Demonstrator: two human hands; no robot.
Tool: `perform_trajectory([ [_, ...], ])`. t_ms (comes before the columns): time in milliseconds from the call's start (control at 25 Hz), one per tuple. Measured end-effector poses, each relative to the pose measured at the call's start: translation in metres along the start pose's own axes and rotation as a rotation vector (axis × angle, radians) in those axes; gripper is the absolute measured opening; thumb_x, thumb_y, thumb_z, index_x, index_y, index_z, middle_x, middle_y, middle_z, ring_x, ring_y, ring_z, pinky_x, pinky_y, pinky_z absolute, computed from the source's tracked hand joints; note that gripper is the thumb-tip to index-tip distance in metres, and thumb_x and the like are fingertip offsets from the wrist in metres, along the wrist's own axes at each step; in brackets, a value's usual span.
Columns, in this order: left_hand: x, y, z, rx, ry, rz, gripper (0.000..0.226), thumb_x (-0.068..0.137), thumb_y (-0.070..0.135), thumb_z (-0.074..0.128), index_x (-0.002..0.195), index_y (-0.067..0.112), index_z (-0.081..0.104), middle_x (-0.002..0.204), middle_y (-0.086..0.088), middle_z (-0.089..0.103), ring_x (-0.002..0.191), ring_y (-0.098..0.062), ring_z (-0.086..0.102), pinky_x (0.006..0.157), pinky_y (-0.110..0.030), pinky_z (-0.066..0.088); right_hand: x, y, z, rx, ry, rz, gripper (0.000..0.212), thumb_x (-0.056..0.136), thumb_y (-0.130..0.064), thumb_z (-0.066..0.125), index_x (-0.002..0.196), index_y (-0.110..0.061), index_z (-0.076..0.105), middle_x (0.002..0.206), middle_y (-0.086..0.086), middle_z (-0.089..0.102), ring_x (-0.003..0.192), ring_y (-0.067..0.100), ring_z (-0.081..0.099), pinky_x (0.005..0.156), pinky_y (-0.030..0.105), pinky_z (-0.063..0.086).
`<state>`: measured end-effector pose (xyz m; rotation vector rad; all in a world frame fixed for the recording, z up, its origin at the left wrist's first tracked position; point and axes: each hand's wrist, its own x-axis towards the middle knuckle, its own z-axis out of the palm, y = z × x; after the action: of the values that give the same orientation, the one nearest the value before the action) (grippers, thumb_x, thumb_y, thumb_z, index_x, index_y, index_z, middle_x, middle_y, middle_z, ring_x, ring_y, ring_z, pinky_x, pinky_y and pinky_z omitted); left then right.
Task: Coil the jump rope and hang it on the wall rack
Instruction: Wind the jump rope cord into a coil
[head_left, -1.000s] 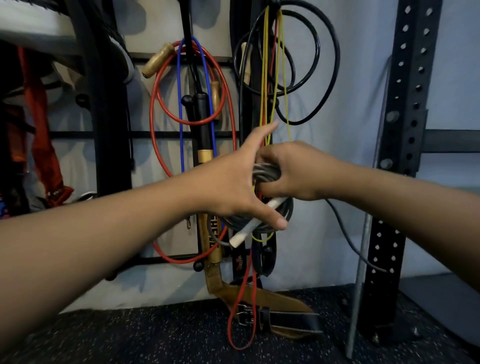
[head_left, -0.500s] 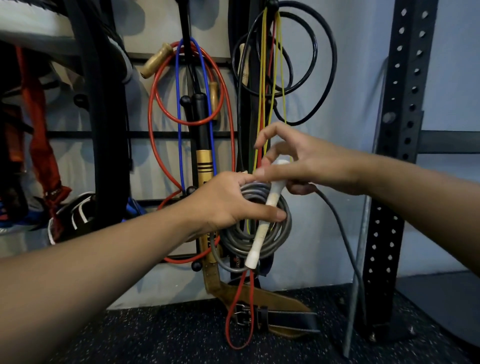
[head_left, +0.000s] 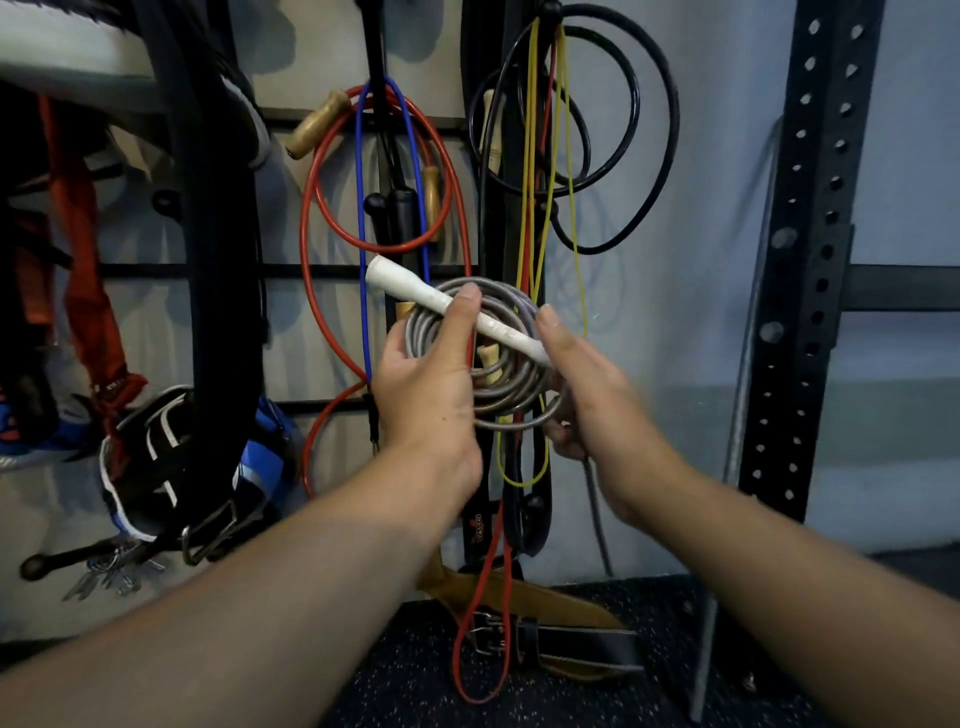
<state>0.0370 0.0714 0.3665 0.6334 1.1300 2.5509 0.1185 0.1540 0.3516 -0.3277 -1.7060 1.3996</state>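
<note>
The grey jump rope (head_left: 511, 395) is wound into a tight coil held in front of the wall rack (head_left: 374, 270). Its white handle (head_left: 447, 306) lies slanted across the coil, top end up left. My left hand (head_left: 426, 384) grips the coil's left side, thumb pressing the handle. My right hand (head_left: 582, 395) holds the coil's right side and the handle's lower end. A loose grey tail (head_left: 597, 519) of rope drops below my right hand toward the floor.
Red (head_left: 311, 218), blue (head_left: 363, 270), yellow (head_left: 532, 182) and black ropes (head_left: 670, 130) hang from rack pegs behind the coil. A leather belt (head_left: 561, 639) lies on the floor below. A perforated black upright (head_left: 810, 260) stands right. Straps and a black band (head_left: 223, 260) hang left.
The white handle has swung from hanging down to lying diagonally across the coil. My right hand dropped from the coil's top to its right side. The coil sits higher in view.
</note>
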Motion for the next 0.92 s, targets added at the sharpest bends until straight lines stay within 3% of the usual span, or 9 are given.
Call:
perform_trajectory([
  [80,-0.009,-0.010,0.007,-0.033,0.028,0.010,0.030,0.079,0.034,0.086,0.105,0.024,0.073,0.096,-0.004,0.079,0.093,-0.024,0.077,0.089,-0.052,0.062,-0.003,0.005,0.020,0.176,0.180,0.043,0.044,0.089,-0.061,0.065,0.098,-0.018,0.073,0.068,-0.007,0.066,0.060,0.008,0.061,0.055,0.027,0.052],
  [160,-0.013,-0.019,0.008,-0.046,0.018,-0.016,0.024,0.080,0.032,0.085,0.100,0.028,0.072,0.100,-0.006,0.080,0.100,-0.026,0.077,0.090,-0.049,0.062,0.000,0.010,0.029,0.280,0.325,0.074,0.045,0.087,-0.055,0.072,0.094,-0.010,0.073,0.075,0.001,0.071,0.069,0.014,0.067,0.066,0.036,0.060],
  [240,-0.012,-0.019,0.000,-0.062,-0.029,-0.084,0.024,0.081,0.028,0.085,0.101,0.027,0.072,0.109,-0.014,0.080,0.106,-0.031,0.075,0.091,-0.048,0.062,0.002,0.011,0.027,0.303,0.347,0.035,0.036,0.089,-0.043,0.075,0.087,-0.008,0.069,0.064,0.001,0.066,0.054,0.011,0.062,0.050,0.024,0.053],
  [400,-0.001,-0.006,-0.032,0.023,-0.231,-0.261,0.040,0.078,0.021,0.082,0.115,0.011,0.073,0.105,-0.010,0.077,0.097,-0.022,0.073,0.094,-0.042,0.060,0.008,0.007,0.006,0.147,0.212,-0.096,0.022,0.091,-0.030,0.075,0.084,-0.014,0.063,0.052,-0.006,0.057,0.042,0.004,0.050,0.044,0.019,0.042],
  [520,0.012,0.011,-0.062,0.208,-0.369,-0.324,0.056,0.061,0.032,0.089,0.113,0.019,0.072,0.117,-0.009,0.077,0.106,-0.027,0.073,0.093,-0.053,0.057,0.019,-0.001,-0.012,0.014,0.061,-0.175,0.021,0.092,-0.025,0.075,0.079,-0.016,0.061,0.056,0.002,0.057,0.039,0.006,0.046,0.039,0.018,0.037],
  [600,0.023,0.030,-0.071,0.414,-0.437,-0.245,0.096,0.038,0.043,0.100,0.126,0.027,0.067,0.121,-0.004,0.077,0.108,-0.024,0.074,0.090,-0.049,0.057,0.028,-0.012,-0.025,-0.129,-0.072,-0.218,0.024,0.090,-0.028,0.077,0.074,-0.020,0.062,0.055,0.002,0.058,0.041,0.010,0.047,0.039,0.019,0.036],
  [680,0.031,0.051,-0.061,0.757,-0.576,-0.069,0.120,0.037,0.049,0.099,0.145,0.039,0.048,0.118,0.005,0.076,0.108,-0.014,0.073,0.094,-0.041,0.054,0.034,-0.028,-0.033,-0.317,-0.229,-0.237,0.021,0.088,-0.031,0.079,0.077,-0.019,0.064,0.058,0.000,0.062,0.046,0.011,0.051,0.042,0.019,0.039],
  [800,0.031,0.074,-0.024,1.097,-0.823,0.087,0.129,0.052,0.044,0.098,0.154,0.051,0.019,0.122,0.008,0.068,0.107,-0.005,0.069,0.094,-0.027,0.047,0.037,-0.047,-0.029,-0.610,-0.390,-0.310,0.021,0.086,-0.027,0.081,0.087,-0.012,0.066,0.055,-0.009,0.063,0.047,0.001,0.053,0.046,0.014,0.040],
  [920,0.028,0.063,-0.003,1.210,-0.940,0.149,0.128,0.054,0.041,0.097,0.153,0.049,0.017,0.130,0.006,0.065,0.119,-0.010,0.064,0.102,-0.028,0.046,0.037,-0.060,-0.026,-0.604,-0.474,-0.331,0.028,0.086,-0.020,0.081,0.099,-0.012,0.057,0.059,-0.007,0.063,0.050,0.004,0.055,0.049,0.016,0.043],
])
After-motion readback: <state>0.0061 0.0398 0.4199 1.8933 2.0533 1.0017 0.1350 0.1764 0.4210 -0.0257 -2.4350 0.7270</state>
